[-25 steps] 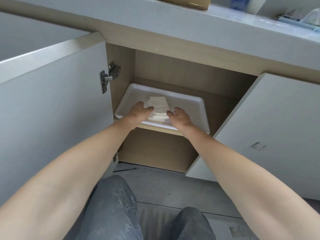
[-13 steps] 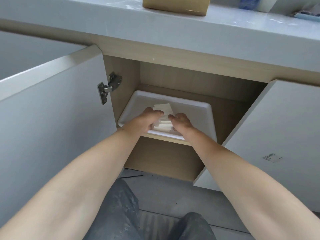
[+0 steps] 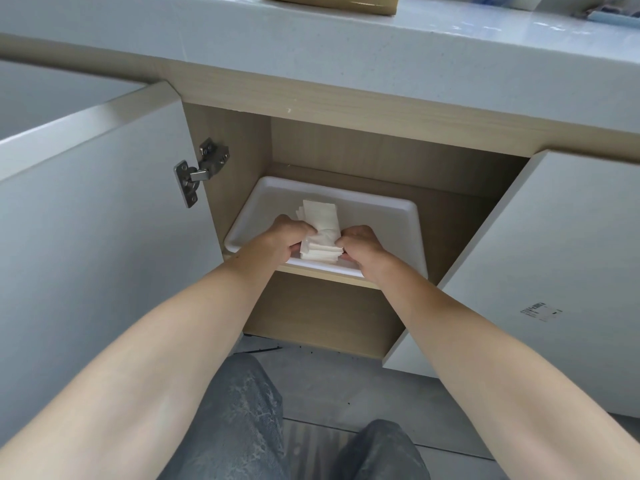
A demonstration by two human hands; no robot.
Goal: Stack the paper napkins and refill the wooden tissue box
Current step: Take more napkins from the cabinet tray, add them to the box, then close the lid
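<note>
White paper napkins (image 3: 320, 225) lie in a loose, slightly fanned pile inside a white plastic tray (image 3: 384, 216). The tray sits on a pale wood shelf (image 3: 325, 274) in an open cabinet under the tabletop (image 3: 311, 39). The pile is left of the tray's middle, and its near end reaches almost to the near rim.

Both hands are on that near end. The left hand (image 3: 278, 239) curls its fingers against the left edge of the pile, and the right hand (image 3: 363, 245) curls its fingers against the right edge. The napkins are squeezed between them and crumple a little where the fingertips meet the paper. The far end of the pile is free and lies flat on the tray floor.

Both bare forearms reach in from the near side. The left cabinet door (image 3: 86, 230) stands swung wide, and a metal hinge (image 3: 201, 171) shows at its inner edge. The right cabinet door (image 3: 561, 258) is also open and carries a small printed label (image 3: 541, 310).

On the grey tabletop above, a tan box (image 3: 329, 0) is cut off by the top edge. Nearest the camera are the person's knees in grey trousers (image 3: 235, 427), over a grey floor (image 3: 346, 382).
</note>
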